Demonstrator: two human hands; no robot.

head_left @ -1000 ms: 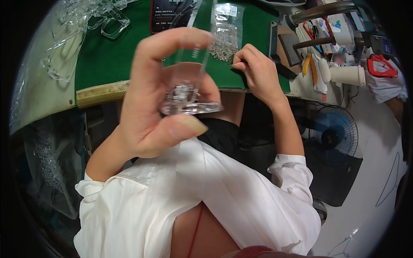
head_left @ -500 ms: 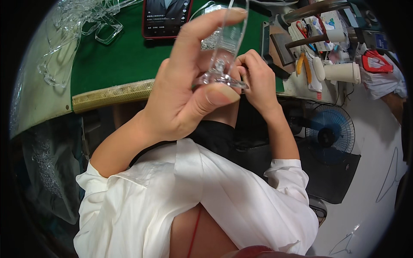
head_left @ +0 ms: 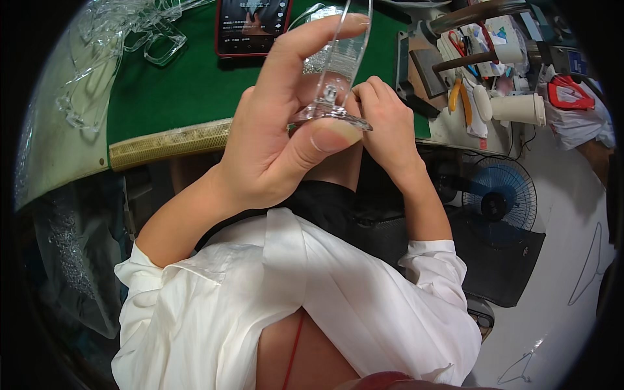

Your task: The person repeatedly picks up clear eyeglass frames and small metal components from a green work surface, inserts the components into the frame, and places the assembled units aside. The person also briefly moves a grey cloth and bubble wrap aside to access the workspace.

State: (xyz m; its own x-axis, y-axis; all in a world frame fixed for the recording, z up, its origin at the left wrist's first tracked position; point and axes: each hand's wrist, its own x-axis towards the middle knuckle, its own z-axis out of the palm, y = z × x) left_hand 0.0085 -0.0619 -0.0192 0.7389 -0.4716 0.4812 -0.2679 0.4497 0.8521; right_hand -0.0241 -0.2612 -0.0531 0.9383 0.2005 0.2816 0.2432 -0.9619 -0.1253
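Observation:
My left hand (head_left: 257,146) is raised over the near edge of the bench, closed on a clear plastic eyeglass frame (head_left: 330,97). The thumb presses the frame's lower part from below, and the index finger reaches across the long clear piece that stands upward. Just right of it, my right hand (head_left: 392,127) has its fingers curled together close behind the frame. What those fingers grip, if anything, is hidden. More clear eyeglass frames (head_left: 164,44) lie heaped at the far left of the bench.
A green mat (head_left: 175,88) with a yellow front strip (head_left: 169,144) covers the bench. On it lies a phone (head_left: 252,29). Metal bars (head_left: 478,14), orange-handled pliers (head_left: 460,103) and a white cup (head_left: 517,110) crowd the right. A fan (head_left: 497,205) stands below.
The frame has tilted slightly in my left hand, its upper end shifting a little left. My right hand has turned slightly and moved a touch left. The phone's picture is different.

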